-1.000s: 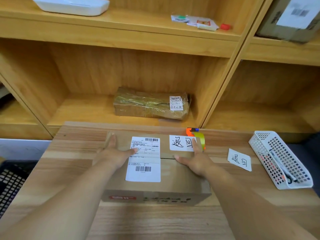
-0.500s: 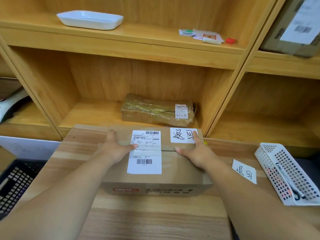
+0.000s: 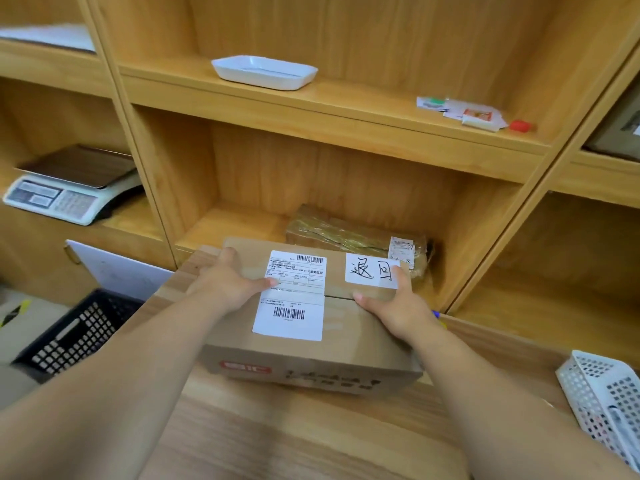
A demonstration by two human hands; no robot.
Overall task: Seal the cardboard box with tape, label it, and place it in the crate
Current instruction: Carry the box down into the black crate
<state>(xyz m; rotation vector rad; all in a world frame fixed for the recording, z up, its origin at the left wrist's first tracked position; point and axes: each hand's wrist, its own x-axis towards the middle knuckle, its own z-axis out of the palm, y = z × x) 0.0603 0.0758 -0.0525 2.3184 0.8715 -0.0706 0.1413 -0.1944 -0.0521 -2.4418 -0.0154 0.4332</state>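
The cardboard box (image 3: 346,344) is held above the wooden table (image 3: 311,438), tilted slightly, its front edge lifted. A white shipping label with barcodes (image 3: 294,299) covers its top middle, and a small white handwritten label (image 3: 372,271) sits at its far right corner. My left hand (image 3: 228,282) grips the box's left side, thumb on the shipping label. My right hand (image 3: 398,306) grips the right side, fingers by the handwritten label. A black plastic crate (image 3: 76,334) stands on the floor at the lower left.
Wooden shelves rise behind the table. A taped parcel (image 3: 353,233) lies in the cubby behind the box. A scale (image 3: 69,188) sits on the left shelf, a white dish (image 3: 265,72) above. A white mesh basket (image 3: 602,400) stands at the table's right.
Both hands have lifted the box off the table and carried it leftwards. The view has swung left, bringing the black crate and the scale into sight.
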